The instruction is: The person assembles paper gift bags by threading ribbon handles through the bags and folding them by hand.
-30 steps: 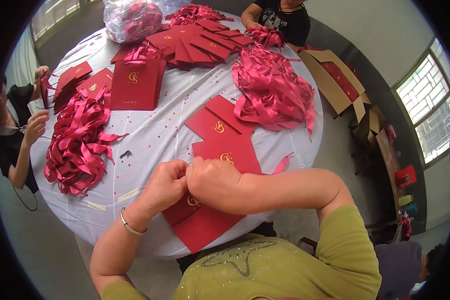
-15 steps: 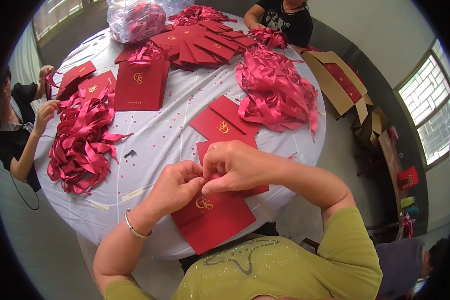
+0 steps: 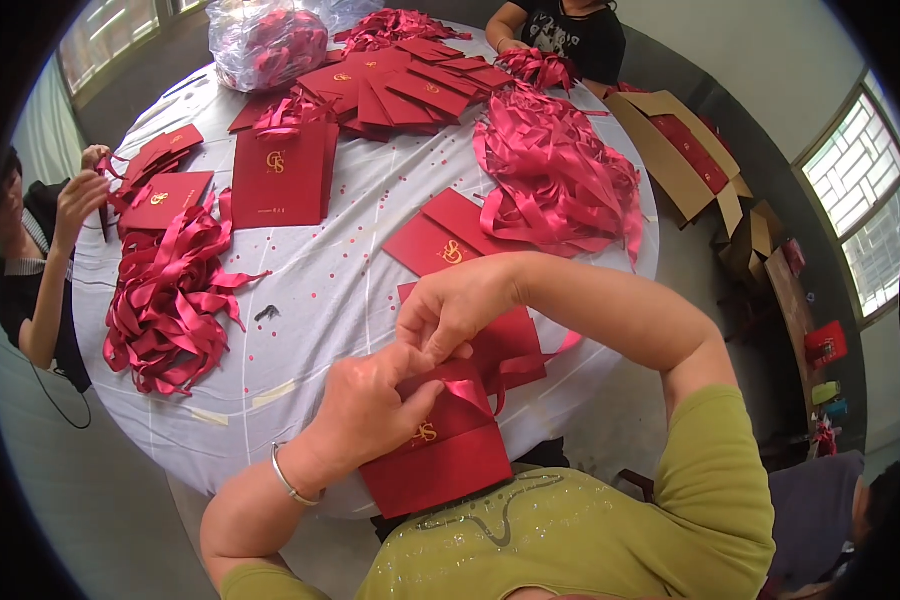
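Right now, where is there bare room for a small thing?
Mid-table, the white cloth between the left ribbon pile and the right hand, with red dots and a small dark object on it. It reaches between the large red bag and the right ribbon pile. Crowded: the far side, heaped with more red bags and ribbons.

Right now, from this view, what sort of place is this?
Probably a hand-assembly workroom: heaps of pinkish-red ribbon and red paper bags or folders are on the cloth-covered table, and an open carton nearby holds red goods.
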